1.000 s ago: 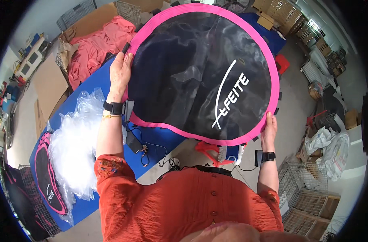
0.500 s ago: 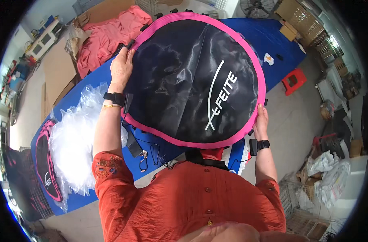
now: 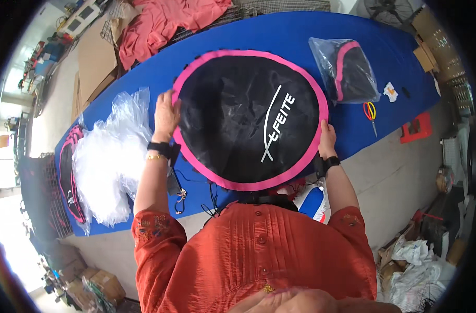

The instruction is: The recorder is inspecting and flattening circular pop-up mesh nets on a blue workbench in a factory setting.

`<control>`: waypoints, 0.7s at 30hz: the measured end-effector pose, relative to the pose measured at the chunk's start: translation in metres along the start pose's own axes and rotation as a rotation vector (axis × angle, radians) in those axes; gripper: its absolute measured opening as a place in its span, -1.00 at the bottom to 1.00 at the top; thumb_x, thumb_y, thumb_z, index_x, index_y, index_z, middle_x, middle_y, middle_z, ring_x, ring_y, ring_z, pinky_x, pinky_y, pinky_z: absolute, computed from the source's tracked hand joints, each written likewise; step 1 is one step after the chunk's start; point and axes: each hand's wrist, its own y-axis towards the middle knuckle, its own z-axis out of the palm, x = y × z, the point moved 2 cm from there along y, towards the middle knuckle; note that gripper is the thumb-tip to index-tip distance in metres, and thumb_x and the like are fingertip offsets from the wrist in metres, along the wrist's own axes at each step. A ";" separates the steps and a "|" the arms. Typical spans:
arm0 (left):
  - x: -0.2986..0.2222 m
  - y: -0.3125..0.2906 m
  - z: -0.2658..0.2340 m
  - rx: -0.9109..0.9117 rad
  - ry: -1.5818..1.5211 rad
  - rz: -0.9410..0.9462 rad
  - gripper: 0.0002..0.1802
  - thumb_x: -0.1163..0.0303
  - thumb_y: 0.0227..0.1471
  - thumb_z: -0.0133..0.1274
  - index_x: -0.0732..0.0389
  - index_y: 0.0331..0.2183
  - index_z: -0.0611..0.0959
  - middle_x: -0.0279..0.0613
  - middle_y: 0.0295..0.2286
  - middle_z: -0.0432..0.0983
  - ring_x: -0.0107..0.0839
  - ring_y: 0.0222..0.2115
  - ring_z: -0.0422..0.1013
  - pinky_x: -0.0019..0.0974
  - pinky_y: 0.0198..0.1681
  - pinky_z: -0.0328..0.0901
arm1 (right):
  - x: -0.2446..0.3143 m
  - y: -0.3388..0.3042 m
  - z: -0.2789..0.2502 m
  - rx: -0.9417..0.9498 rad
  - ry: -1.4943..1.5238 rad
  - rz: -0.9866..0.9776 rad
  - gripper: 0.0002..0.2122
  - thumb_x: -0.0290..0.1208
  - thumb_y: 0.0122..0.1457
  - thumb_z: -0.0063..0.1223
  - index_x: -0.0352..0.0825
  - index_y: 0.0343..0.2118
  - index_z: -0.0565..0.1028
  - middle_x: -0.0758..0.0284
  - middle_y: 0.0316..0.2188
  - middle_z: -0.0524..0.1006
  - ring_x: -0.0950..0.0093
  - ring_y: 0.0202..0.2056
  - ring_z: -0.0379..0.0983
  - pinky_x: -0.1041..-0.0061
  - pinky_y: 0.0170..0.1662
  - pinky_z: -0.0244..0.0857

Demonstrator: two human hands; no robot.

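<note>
A round black trampoline mat (image 3: 238,120) with a pink border, small black tabs and white printing lies face up over the blue table. At its right edge my right hand (image 3: 327,140) pinches the border, thumb on top. My left hand (image 3: 166,116) rests against the left edge, fingers loosely apart and barely overlapping the border. Left of that hand is a heap of clear plastic bags (image 3: 110,161). Beyond it lies another black and pink mat (image 3: 70,177), partly covered by the plastic.
A bagged black and pink mat (image 3: 347,72) lies at the table's far right, near yellow-and-red scissors (image 3: 371,115) and a small white-and-orange scrap (image 3: 390,92). A red stool (image 3: 416,128) stands past the right edge. Pink cloth (image 3: 170,23) and cardboard (image 3: 96,62) are at the back left.
The mat has come down and back toward me, flatter over the table. My left hand has loosened and moved lower along its edge. The bagged mat and scissors now show.
</note>
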 end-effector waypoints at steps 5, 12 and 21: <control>0.024 -0.127 0.062 0.188 -0.072 -0.201 -0.51 0.38 0.01 0.15 0.20 0.02 0.49 0.21 -0.08 0.43 0.21 -0.08 0.37 0.03 0.01 0.32 | -0.012 0.023 0.004 -0.014 -0.259 0.071 -0.60 -0.11 0.27 0.09 -0.42 -0.11 0.48 0.27 -0.21 0.54 0.42 -0.17 0.43 0.42 -0.10 0.31; -0.027 -0.201 0.113 0.605 0.168 -0.410 -0.08 0.08 -0.10 0.31 0.06 0.24 0.27 0.09 0.25 0.10 0.05 0.27 0.07 0.15 0.21 0.16 | -0.008 -0.002 -0.006 0.067 -1.089 -0.745 -0.26 -0.24 0.04 0.30 -0.35 0.26 0.21 -0.08 0.21 0.28 -0.01 0.24 0.17 0.13 0.24 0.14; -0.041 -0.215 0.128 0.929 0.399 -0.501 0.32 -0.32 -0.22 0.28 -0.07 0.38 -0.05 0.15 0.35 -0.18 0.09 0.36 -0.16 0.29 0.31 -0.13 | -0.041 -0.070 0.016 0.593 -1.474 -0.280 0.14 0.04 -0.16 0.43 -0.17 0.41 -0.12 -0.07 0.40 -0.13 -0.01 0.40 -0.20 -0.04 0.36 -0.16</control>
